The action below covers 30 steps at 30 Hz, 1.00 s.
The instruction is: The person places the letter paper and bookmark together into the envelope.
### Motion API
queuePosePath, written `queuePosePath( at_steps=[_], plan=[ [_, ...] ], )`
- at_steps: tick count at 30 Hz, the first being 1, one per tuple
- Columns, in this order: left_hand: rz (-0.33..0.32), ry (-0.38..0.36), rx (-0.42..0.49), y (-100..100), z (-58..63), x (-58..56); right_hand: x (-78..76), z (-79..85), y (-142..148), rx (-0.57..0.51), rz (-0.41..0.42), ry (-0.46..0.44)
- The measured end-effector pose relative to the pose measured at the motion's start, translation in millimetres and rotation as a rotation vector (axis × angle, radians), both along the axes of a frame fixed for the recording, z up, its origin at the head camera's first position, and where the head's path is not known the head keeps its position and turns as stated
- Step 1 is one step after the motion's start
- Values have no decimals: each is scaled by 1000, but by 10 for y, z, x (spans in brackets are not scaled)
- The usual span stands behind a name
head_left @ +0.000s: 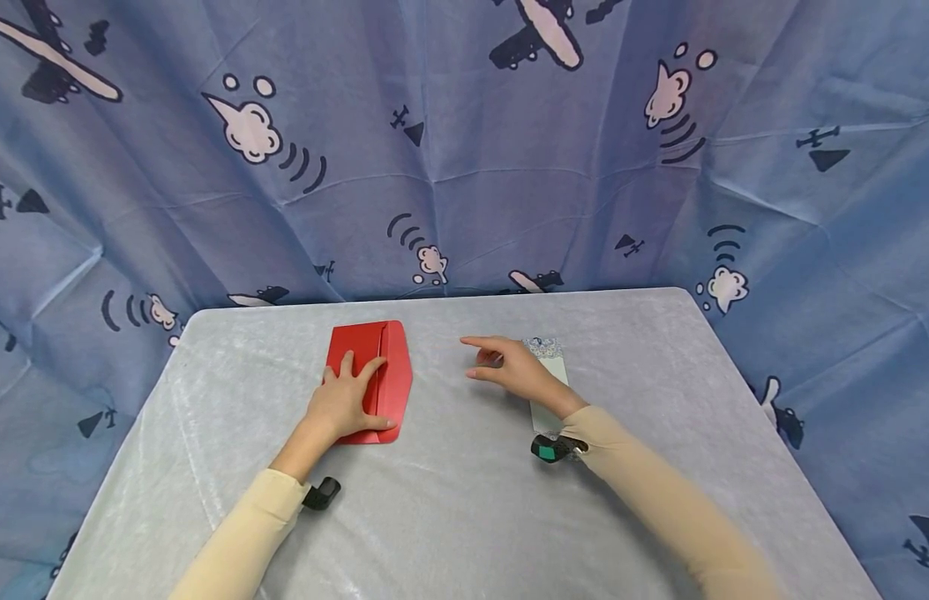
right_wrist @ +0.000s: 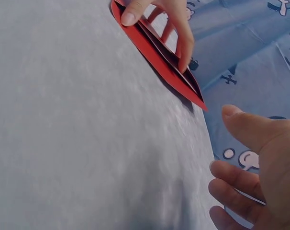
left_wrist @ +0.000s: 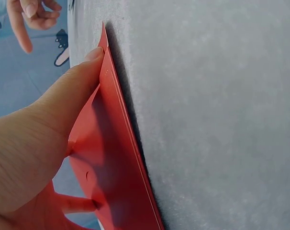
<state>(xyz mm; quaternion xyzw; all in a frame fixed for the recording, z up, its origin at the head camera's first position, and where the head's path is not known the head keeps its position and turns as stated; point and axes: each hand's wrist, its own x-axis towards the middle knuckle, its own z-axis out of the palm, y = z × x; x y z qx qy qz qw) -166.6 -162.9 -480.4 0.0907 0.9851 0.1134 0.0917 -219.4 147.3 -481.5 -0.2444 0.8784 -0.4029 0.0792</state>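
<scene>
Across the envelope (head_left: 394, 379), the left hand (head_left: 342, 408) lies spread, gripping nothing, probably steadying it. Right of it, partly above a card (head_left: 557, 367), the right hand (head_left: 515, 367) hangs half-open, empty.

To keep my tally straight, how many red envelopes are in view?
1: the red envelope on the table, under the left hand. Another directly beneath it could be hidden.

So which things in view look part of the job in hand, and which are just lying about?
Likely part of the job:
red envelope, under the spread fingers of the left hand
pale card, partly hidden by the empty right hand

Just there:
grey-covered table
blue patterned curtain
black wrist devices
</scene>
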Motion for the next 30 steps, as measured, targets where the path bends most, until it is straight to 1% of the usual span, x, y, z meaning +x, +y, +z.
queuePosePath(
  at_steps=[9, 18, 24, 30],
  plan=[
    [0, -9, 1, 3, -4, -5, -6, 26, 251, -1, -63, -10],
    [-2, -2, 0, 3, -14, -16, 43, 63, 558, -16, -120, -17],
    [3, -3, -2, -8, -35, -19, 61, 32, 731, 2, -172, 9],
    [-4, 7, -5, -11, -34, -18, 104, -7, 872, 2, -201, -4]
  ],
)
